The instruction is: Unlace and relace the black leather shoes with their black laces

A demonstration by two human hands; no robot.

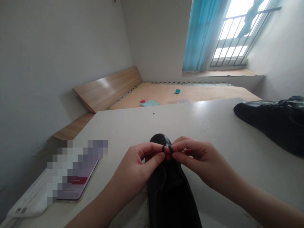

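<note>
A black leather shoe (169,186) stands on the white table (213,123) right in front of me, toe pointing away. Both hands meet just above its upper. My left hand (137,167) pinches a small loop of the black shoelace (167,148) between thumb and forefinger. My right hand (197,156) pinches the other loop of the same lace, fingers closed. The two loops touch between my fingertips.
A dark bag or jacket (273,120) lies at the table's right edge. A phone (76,180) and a white keyboard-like thing (30,199) rest at the left. Beyond the table is a bare wooden bed frame (171,93) with small coloured cards, and a barred window (235,38).
</note>
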